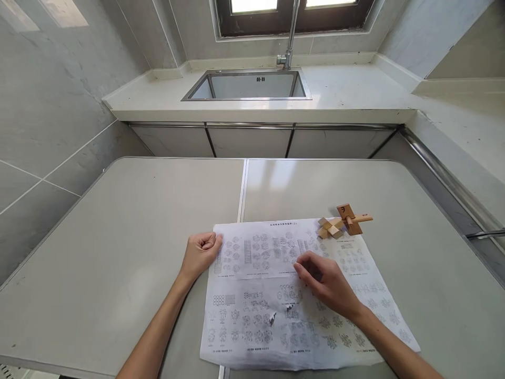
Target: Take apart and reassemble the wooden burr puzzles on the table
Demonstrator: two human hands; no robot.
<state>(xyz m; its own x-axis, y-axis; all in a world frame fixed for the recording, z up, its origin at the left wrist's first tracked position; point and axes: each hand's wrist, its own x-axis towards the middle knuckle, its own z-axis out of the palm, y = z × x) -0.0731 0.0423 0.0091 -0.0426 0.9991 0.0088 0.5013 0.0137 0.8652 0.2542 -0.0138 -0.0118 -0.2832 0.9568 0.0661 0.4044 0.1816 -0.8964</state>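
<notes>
A large white instruction sheet (272, 287) with printed assembly diagrams lies on the folding table, creased and torn in two small spots near its lower middle. My left hand (203, 250) rests at the sheet's upper left edge, curled into a fist with its thumb side against the paper. Over the middle of the sheet is my right hand (321, 279), fingers bent in and thumb tip close to the index finger; no object shows in it. On the sheet's upper right corner sit a pale wooden interlocking puzzle (330, 228) and, touching or very near it, a browner wooden puzzle piece assembly (350, 218) with a protruding peg.
The pale folding table (98, 263) has a seam down its middle. Beyond it stands a white counter (347, 89) with a sink (252, 98) and a tall faucet (290, 42). A metal rail (445, 173) runs along the right side; a tiled wall (59, 121) is at left.
</notes>
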